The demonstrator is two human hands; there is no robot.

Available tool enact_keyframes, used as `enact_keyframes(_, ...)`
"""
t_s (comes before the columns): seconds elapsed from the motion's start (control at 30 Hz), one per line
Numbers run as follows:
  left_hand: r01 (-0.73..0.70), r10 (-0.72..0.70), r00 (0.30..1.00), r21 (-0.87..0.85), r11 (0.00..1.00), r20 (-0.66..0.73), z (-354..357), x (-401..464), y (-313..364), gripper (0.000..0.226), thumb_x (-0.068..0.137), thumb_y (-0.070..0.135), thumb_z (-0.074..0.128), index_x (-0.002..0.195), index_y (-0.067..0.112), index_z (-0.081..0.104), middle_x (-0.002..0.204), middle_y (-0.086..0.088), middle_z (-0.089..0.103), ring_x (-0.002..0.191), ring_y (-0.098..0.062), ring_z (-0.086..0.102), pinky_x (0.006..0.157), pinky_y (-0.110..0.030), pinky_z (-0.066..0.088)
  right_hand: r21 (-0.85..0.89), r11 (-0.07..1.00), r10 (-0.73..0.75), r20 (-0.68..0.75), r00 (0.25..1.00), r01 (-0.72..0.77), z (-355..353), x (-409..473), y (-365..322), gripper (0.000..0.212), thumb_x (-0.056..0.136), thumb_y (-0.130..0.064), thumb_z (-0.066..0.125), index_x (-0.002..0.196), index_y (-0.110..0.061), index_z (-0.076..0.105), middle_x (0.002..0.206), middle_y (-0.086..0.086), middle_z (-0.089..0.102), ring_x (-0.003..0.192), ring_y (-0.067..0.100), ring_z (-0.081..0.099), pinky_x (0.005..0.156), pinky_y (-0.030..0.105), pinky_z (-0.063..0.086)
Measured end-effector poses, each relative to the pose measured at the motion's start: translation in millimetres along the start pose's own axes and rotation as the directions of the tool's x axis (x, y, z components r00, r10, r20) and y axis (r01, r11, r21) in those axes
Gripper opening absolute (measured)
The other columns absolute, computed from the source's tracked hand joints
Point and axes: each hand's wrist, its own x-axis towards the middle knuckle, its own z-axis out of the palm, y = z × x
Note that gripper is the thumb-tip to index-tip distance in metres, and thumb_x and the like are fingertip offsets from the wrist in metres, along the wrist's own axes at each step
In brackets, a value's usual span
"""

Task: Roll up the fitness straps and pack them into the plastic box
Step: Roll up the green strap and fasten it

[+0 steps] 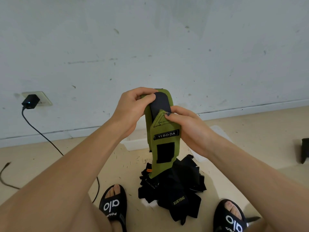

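I hold a green fitness strap (164,138) up in front of me; it bears a YIBODA label and black hook patches, and its lower end hangs down to the floor. My left hand (133,111) grips its top end, fingers curled over the black tab. My right hand (189,129) pinches the strap's right edge a little lower. A pile of black straps (177,190) lies on the floor between my feet. The clear plastic box (138,139) stands behind the strap, mostly hidden by my hands.
A black charger (31,101) sits in a wall socket at left, its cable (50,143) trailing across the floor. My sandalled feet (113,205) flank the pile. A dark object (304,151) lies at the right edge. The wall stands close ahead.
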Motion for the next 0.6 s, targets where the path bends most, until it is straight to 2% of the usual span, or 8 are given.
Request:
enact_keyframes(0.2,-0.009,0.009,1.0,0.025,1.0,-0.017,-1.6,0.6,0.5,0.017,0.099,0.008,0.064,0.109,0.014,0.077,0.107,-0.002,0.078,0.103,-0.022,0.073,0.094,-0.049,0.06,-0.006,1.0,0.008,-0.005,1.0,-0.008,0.1,1.9,-0.5,0.021,0.105,-0.014,0.055,0.119,-0.008,0.07,0.117,0.018,0.074,0.1,0.025,0.072,0.094,0.04,0.057)
enact_keyframes(0.6,-0.019,0.02,1.0,0.048,0.999,-0.02,-0.2,-1.6,1.5,0.017,0.098,0.007,0.066,0.107,0.019,0.075,0.101,-0.005,0.078,0.098,-0.024,0.074,0.09,-0.053,0.06,-0.044,0.999,-0.012,-0.032,0.999,0.01,2.3,4.4,-0.7,0.019,0.104,-0.015,0.058,0.118,-0.01,0.07,0.117,0.022,0.073,0.1,0.027,0.072,0.099,0.046,0.056)
